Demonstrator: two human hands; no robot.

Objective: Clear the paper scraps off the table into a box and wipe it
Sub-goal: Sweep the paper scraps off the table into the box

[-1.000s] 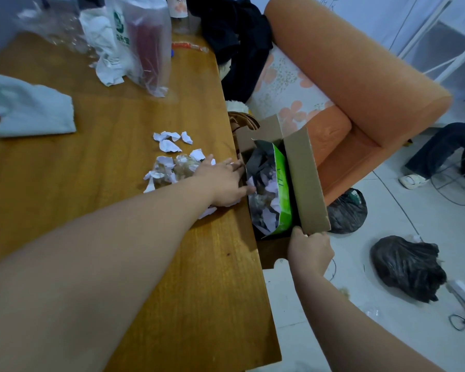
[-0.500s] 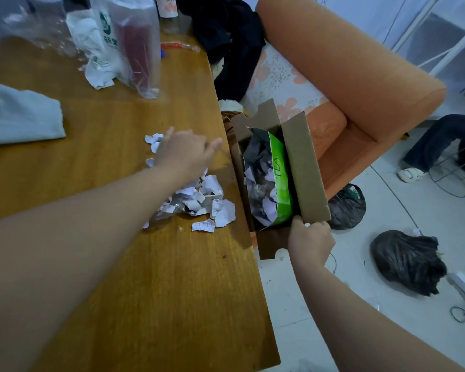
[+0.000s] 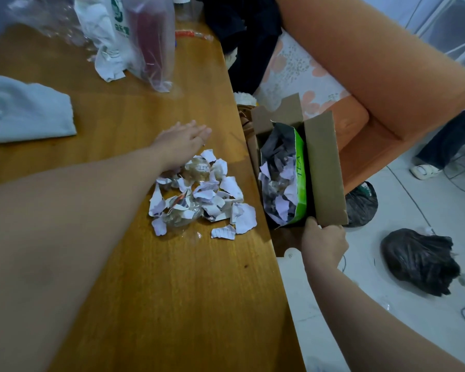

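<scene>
1. Support for the cardboard box (image 3: 323, 167) came from the right hand (image 3: 323, 245), which gripped its near end with the thumb over the rim. The box was held open-topped just beside the right edge of the desk (image 3: 145, 304), seemingly lower than the top, probably so that scraps could drop straight in.
2. Inside the box stood a green bag (image 3: 300, 181), already holding some torn paper.
3. The paper scraps (image 3: 202, 194) lay heaped with crumpled clear wrappers on the desk near its right edge, level with the box and not yet in it.
4. The left hand (image 3: 181, 142) lay flat at the pile's far side, palm down, fingers straight and together, holding nothing, with its wrist against the scraps. I judged it set to sweep them towards the box.
5. A pale cloth (image 3: 30, 111) waited at the left edge, likely for wiping.
6. Plastic bags (image 3: 134, 38) stood at the far edge.
</scene>
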